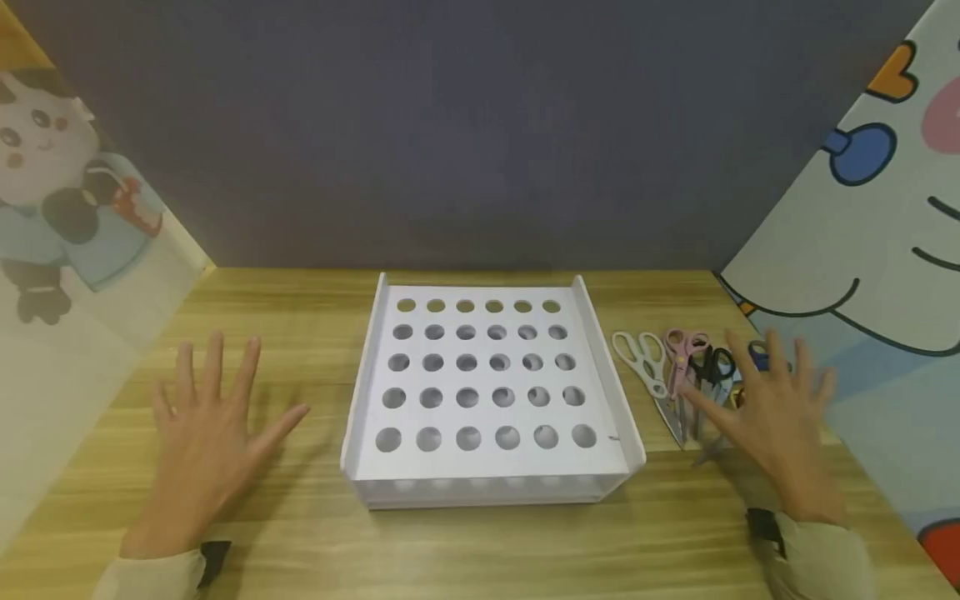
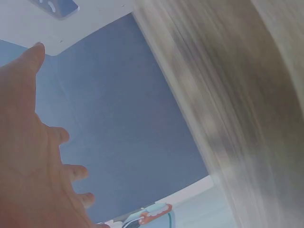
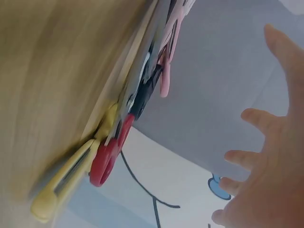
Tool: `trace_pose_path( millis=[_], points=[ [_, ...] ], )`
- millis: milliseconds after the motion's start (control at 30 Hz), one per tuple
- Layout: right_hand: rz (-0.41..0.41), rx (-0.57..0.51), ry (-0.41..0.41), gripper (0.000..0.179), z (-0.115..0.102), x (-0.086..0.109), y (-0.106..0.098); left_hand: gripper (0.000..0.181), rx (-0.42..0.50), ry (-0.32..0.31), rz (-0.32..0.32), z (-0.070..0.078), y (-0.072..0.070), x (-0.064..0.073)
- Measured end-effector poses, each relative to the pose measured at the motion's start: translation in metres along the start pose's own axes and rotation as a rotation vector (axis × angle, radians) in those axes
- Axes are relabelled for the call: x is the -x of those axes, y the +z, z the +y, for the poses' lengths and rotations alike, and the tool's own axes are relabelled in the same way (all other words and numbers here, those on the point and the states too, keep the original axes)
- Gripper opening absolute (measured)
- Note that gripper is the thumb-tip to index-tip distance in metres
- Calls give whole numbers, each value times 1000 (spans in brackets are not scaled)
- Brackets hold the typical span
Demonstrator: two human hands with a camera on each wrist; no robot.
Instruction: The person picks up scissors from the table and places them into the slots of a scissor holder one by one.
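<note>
In the head view my left hand [image 1: 201, 446] is spread above the table left of a white rack, its fingers apart and holding nothing. My right hand [image 1: 783, 421] is likewise spread, over several pairs of scissors, and hides part of them. White-handled scissors [image 1: 647, 371] lie nearest the rack, with pink scissors [image 1: 678, 358] and black scissors [image 1: 716, 364] beside them. The right wrist view shows red-handled scissors [image 3: 105, 161] and yellow-handled scissors [image 3: 64, 183] under that hand, apart from its fingers. The white rack [image 1: 487, 379], with rows of round holes, stands between both hands.
The wood-grain table [image 1: 480, 550] ends at a dark grey panel [image 1: 465, 142] at the back. Printed cartoon walls flank it, a left wall [image 1: 82, 358] and a right wall [image 1: 885, 392]. The rack has raised side walls.
</note>
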State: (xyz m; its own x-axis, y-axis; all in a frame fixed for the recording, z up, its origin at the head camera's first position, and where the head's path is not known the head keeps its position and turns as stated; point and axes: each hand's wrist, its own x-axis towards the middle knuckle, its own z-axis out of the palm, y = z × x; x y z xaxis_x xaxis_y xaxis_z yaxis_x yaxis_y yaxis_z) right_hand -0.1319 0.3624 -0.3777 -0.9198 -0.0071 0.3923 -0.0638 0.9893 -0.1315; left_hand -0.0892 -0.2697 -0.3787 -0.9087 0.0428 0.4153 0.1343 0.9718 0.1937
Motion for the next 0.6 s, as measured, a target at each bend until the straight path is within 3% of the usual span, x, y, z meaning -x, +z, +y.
trace_pose_path(
  millis=[233, 433, 600],
  points=[
    [-22, -29, 29, 106, 3, -2, -5, 100, -27, -8, 11, -1, -8, 1],
    [-86, -34, 55, 100, 2, 0, -11, 96, -55, 38, 55, -4, -9, -5],
    [-170, -97, 66, 93, 9, 8, -10, 85, 28, 92, 26, 4, -12, -13]
  ],
)
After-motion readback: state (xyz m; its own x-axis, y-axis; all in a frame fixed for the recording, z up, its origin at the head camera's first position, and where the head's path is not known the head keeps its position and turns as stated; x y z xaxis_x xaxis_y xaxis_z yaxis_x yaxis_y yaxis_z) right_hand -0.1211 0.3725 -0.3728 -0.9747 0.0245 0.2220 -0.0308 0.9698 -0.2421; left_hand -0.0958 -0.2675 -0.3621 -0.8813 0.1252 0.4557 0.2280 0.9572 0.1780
